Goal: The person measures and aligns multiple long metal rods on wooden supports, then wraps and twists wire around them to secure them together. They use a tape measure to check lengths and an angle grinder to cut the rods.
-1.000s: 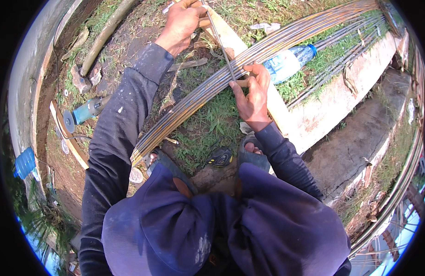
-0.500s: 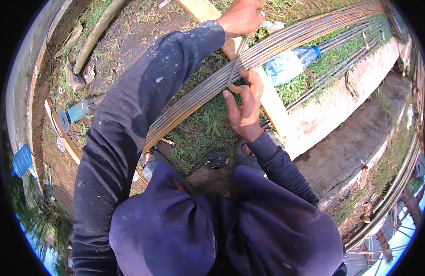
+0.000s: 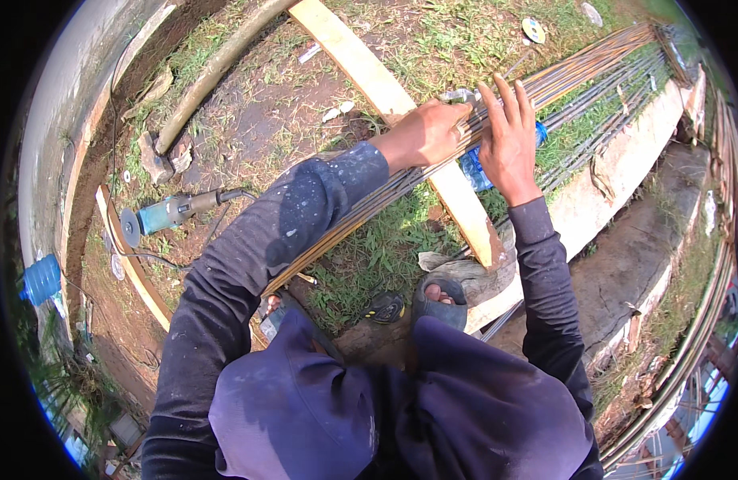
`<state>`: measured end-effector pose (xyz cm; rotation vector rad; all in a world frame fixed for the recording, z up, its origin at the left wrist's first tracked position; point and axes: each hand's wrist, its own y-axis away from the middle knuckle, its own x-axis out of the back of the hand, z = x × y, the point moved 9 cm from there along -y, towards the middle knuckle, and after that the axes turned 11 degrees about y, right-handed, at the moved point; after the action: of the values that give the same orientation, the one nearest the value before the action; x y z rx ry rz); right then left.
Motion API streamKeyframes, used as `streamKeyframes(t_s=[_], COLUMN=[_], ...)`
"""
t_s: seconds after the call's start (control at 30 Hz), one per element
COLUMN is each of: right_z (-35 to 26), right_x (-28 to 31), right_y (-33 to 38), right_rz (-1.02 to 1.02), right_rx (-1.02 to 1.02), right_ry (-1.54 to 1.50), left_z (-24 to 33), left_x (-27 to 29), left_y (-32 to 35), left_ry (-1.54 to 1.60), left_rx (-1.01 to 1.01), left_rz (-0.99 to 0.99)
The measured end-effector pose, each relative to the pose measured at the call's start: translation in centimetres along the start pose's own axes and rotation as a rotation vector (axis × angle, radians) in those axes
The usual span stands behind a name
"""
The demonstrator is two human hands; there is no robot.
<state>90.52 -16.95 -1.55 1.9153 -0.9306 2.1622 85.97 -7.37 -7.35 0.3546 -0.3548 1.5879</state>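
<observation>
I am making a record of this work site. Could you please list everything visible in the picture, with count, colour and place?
steel rods: one long bundle, rusty brown, diagonal from lower left to upper right
wooden plank: one, pale yellow, lying under the rods
angle grinder: one, light blue, on bare soil at left
plastic bottle: one, blue, beneath the rods near the right hand
large water bottle: one, blue, far left edge
pole: one, grey-brown, on the ground upper left
concrete kerb: one, pale, right of the rods
sandal: one in clear view, dark, on the grass below
left hand: closed around the rods
right hand: fingers spread, flat on the rods
</observation>
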Motion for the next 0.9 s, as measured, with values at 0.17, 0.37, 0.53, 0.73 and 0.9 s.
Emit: streamKeyframes(t_s=[0.17,0.37,0.53,0.73,0.9], right_z=[1.2,1.9,2.8,3.2,1.7], right_x=[-3.9,-2.0,-0.3,1.0,1.2], right_y=[-2.5,-1.5,2.0,6.6,11.9], right_rz=[-0.322,-0.221,-0.204,-0.22,-0.196], right_rx=[0.353,0.349,0.259,0.09,0.044], right_ry=[0.079,0.063,0.101,0.084,0.001], left_z=[0.1,0.9,1.5,1.2,0.0], left_x=[2.1,2.4,2.5,2.8,3.0], left_y=[7.7,14.8,15.5,15.1,14.5], left_ry=[0.052,-0.043,-0.034,-0.067,-0.063], left_rx=[0.039,0.187,0.058,-0.015,0.05], left_rz=[0.139,0.264,0.4,0.404,0.365])
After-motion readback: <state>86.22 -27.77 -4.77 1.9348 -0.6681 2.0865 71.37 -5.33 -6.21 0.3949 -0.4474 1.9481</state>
